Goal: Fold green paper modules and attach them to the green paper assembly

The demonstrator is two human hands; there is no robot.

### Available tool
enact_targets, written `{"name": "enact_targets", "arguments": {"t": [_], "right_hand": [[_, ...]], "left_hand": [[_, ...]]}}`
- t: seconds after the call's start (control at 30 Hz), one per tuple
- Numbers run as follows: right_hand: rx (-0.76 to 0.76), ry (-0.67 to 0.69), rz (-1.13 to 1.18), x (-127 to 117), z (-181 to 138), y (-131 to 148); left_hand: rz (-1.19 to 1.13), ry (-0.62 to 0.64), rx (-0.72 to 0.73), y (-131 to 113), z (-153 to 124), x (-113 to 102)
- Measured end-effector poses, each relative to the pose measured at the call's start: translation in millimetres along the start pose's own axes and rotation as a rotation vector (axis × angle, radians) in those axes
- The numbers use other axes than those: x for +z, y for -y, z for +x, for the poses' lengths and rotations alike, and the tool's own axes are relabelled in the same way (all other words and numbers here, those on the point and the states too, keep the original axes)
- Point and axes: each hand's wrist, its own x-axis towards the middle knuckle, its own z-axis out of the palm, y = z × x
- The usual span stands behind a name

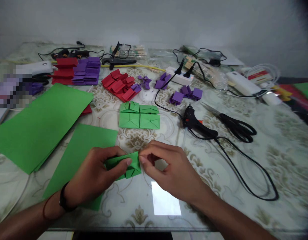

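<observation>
A folded piece of green paper (134,162) is held up over the front of the table. My left hand (101,170) is closed on it, thumb across its front face. At its right edge my right hand (166,163) is closed, thumb and forefinger pinched against the corner. Just beyond the hands lies a block of folded green paper units (139,120). Under and beside my left forearm is a green sheet (81,150), with a stack of larger green sheets (46,123) to its left.
A black hot glue gun (196,123) with its looping cable lies right of centre, beside black-handled scissors (236,126). Red folded paper (119,85) and purple folded pieces (177,96) sit farther back. A white power strip (179,77) with plugs stands behind them.
</observation>
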Motion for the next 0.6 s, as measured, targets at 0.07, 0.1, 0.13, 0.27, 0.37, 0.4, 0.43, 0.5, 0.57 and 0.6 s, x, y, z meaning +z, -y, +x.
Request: {"name": "enact_targets", "arguments": {"t": [0.07,0.1,0.13,0.27,0.37,0.4,0.43,0.5,0.57,0.6], "right_hand": [[0.018,0.016,0.018,1.4,0.0,-0.4],[0.027,0.022,0.022,2.3,-0.1,-0.8],[0.034,0.027,0.024,3.2,-0.2,-1.1],[0.045,0.039,0.016,5.9,-1.0,-2.0],[0.051,0.055,-0.001,6.1,-1.4,-1.6],[0.055,0.058,-0.002,5.7,-1.4,-1.2],[0.063,0.060,0.003,5.1,-1.2,-0.7],[0.085,0.061,0.031,3.9,-0.7,0.5],[0.114,0.064,0.070,3.1,0.0,1.6],[0.128,0.069,0.088,3.0,0.3,2.0]], "left_hand": [[-0.014,0.030,0.010,0.6,-0.6,0.3],[-0.022,0.053,0.010,1.3,-1.1,0.6],[-0.027,0.077,0.009,2.3,-1.5,1.1],[-0.034,0.160,0.006,7.7,-3.0,3.8],[-0.042,0.176,0.002,10.0,-3.5,4.6],[-0.051,0.178,0.002,10.1,-3.6,4.4],[-0.059,0.179,0.001,9.8,-3.5,4.0],[-0.074,0.186,-0.006,8.3,-3.3,3.0],[-0.084,0.193,-0.004,6.6,-2.8,2.5],[-0.088,0.198,-0.002,5.9,-2.5,2.6]]}}
